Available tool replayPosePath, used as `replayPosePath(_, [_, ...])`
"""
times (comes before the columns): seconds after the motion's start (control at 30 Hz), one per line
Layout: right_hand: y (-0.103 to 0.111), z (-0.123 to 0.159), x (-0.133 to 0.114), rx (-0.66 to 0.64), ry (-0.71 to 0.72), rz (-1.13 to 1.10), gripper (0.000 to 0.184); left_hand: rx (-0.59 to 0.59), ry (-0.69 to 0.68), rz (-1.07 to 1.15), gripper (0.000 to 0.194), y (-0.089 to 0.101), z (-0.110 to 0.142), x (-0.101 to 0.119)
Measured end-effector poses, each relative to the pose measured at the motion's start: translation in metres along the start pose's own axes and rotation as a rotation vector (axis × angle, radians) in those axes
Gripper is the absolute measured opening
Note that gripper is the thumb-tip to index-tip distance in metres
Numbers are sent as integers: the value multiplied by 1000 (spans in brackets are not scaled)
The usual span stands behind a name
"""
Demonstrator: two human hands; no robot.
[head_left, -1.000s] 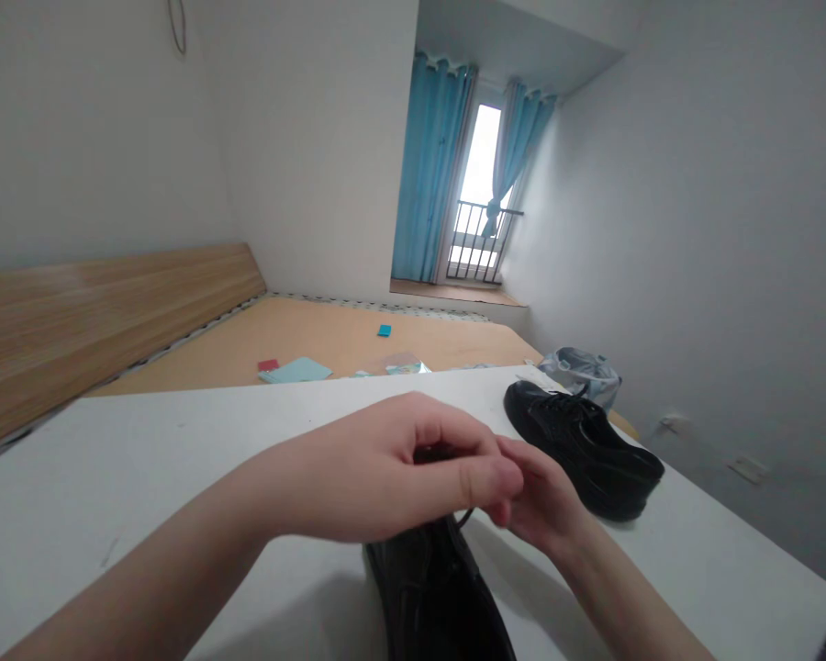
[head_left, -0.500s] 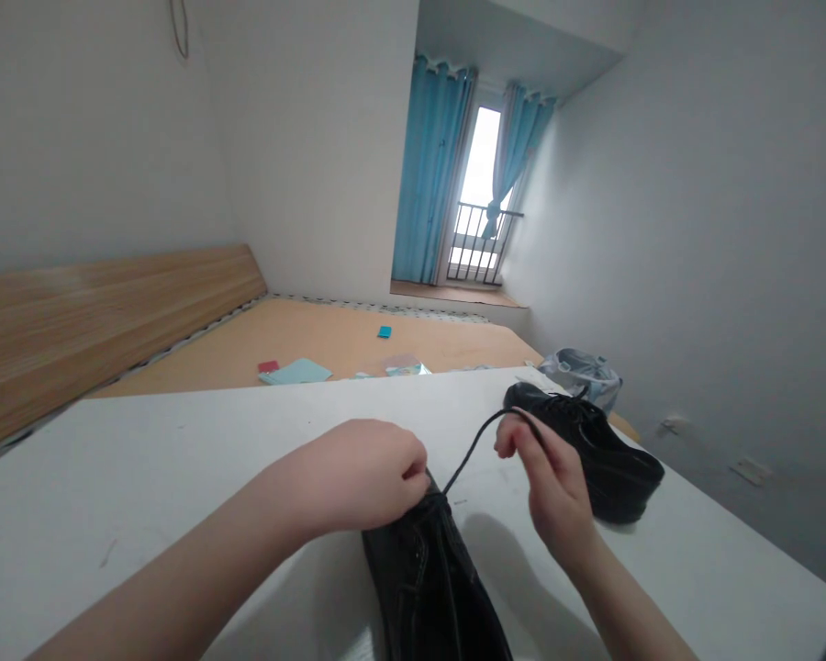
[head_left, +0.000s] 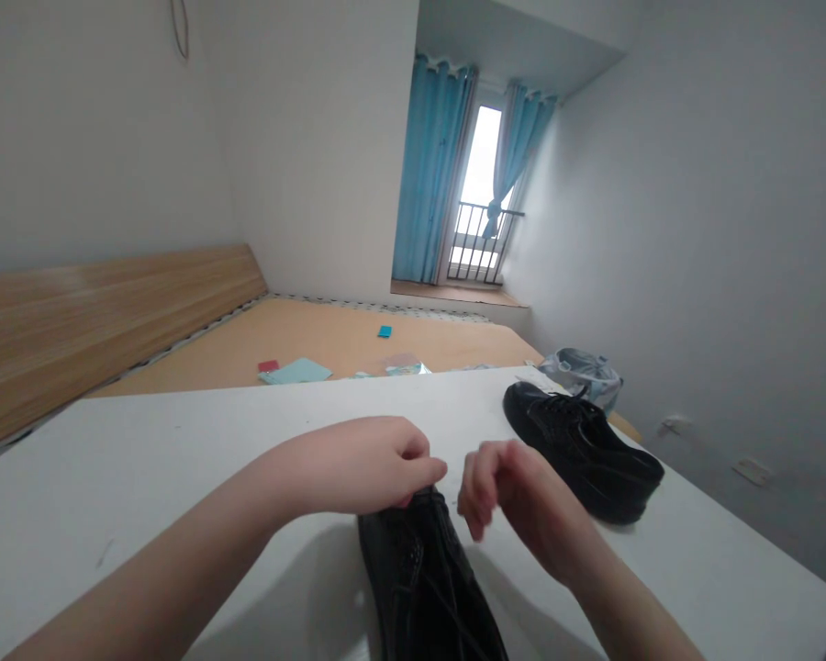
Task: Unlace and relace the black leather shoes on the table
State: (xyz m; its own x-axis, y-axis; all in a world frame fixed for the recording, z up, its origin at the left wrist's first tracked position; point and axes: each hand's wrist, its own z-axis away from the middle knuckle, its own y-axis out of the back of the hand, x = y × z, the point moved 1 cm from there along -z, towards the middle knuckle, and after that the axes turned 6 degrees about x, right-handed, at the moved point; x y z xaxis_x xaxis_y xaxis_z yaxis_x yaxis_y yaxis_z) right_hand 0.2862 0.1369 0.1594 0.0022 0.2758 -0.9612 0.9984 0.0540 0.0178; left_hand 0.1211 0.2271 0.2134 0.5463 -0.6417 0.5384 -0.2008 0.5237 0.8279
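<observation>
A black lace-up shoe lies on the white table just in front of me, toe toward me. My left hand rests closed on the far end of this shoe, thumb and fingers pinched together at its laces. My right hand hovers just right of the shoe with its fingers curled loosely; what they hold, if anything, is hidden. A second black shoe sits on the table farther right.
Beyond the table lies a wooden bed platform with a few blue and red paper items. A tied plastic bag sits behind the second shoe. Blue curtains frame a balcony door.
My right hand had pulled a lace up and out to the right; now it has come back down beside the shoe with the lace no longer stretched. My left hand stays on the shoe.
</observation>
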Motion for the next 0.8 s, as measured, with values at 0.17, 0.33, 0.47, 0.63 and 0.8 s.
replayPosePath(0.17, [3,-8,12,41,-93,648,7,181,-73,222,38,12,5,8])
replayPosePath(0.33, [7,-4,18,-66,-194,579,9,391,-274,65,15,21,17,15])
replayPosePath(0.47, [7,-5,19,-90,-63,606,9,605,-474,-139,18,21,21,21])
replayPosePath(0.63, [-1,-8,16,32,270,979,13,664,-406,-91,18,19,16,23])
replayPosePath(0.8, [2,-7,14,58,262,1005,12,378,-148,-199,31,10,6,15])
